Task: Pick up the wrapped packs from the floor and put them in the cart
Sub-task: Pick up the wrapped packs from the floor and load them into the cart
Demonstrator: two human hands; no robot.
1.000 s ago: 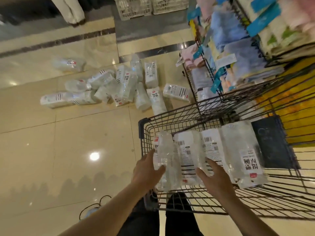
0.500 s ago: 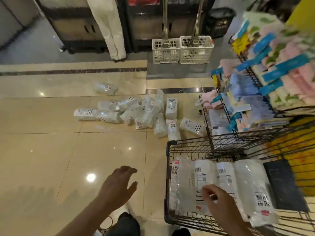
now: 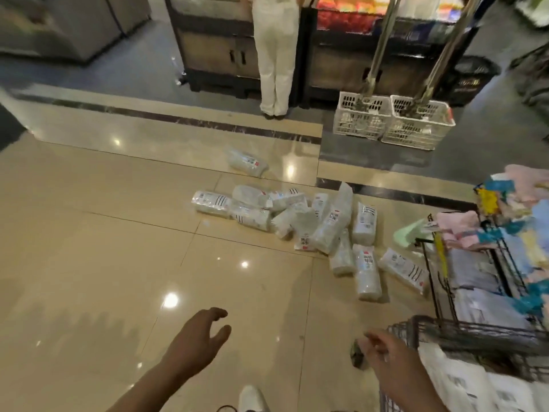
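Left hand (image 3: 196, 344), lower centre-left of frame: over bare glossy beige tile floor (image 3: 89, 233), fingers loosely spread and a little curved, grip holding nothing. One second ago it rested on the near end of a pack in the cart; half a second ago it was already off and over the floor.

Centre of frame: heap of clear-plastic-wrapped white packs (image 3: 303, 221) on the floor, most touching or overlapping. One wrapped pack (image 3: 247, 162) lies apart, above the heap near the dark floor stripe. The heap shows no change in arrangement from the earlier frames; it sits lower and more central in view because the camera has tilted up and left.

Upper centre: a person in white trousers (image 3: 277, 55) stands facing a dark wooden cabinet (image 3: 219, 52). To the right, two white plastic lattice baskets (image 3: 392, 120) on the dark floor.

Right hand (image 3: 389, 361), lower right: at the near left corner of the dark wire cart (image 3: 463, 334), fingers bent, motion-blurred; whether its grip holds anything, I cannot tell. Half a second ago it lay on the packs in the cart.

Lower right corner: wrapped packs in the cart (image 3: 463, 382), blurred. Right edge: wire rack of folded pastel cloths (image 3: 505, 251).
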